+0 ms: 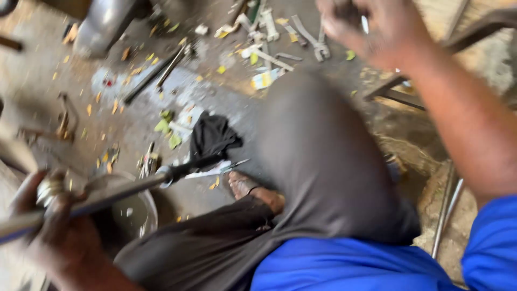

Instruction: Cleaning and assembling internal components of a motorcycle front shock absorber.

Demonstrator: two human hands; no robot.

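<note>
Right, your left hand (51, 215) is clenched round the long metal rod (107, 195) at eight o'clock, its dark tip over the floor (43, 81) by the black rag (212, 134). Steady that grip (the view is blurred); your right hand (371, 27), at one o'clock, seems loosely curled round something small and pale.

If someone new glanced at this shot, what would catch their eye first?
Probably the left hand at the lower left, gripping a long metal rod that slants across a round metal container. Next, the blurred right hand raised at the top right, above the person's bent knee in dark trousers. Behind them, wrenches and other tools lie scattered on the dusty floor among yellow leaf bits, with a black rag near the middle.
</note>
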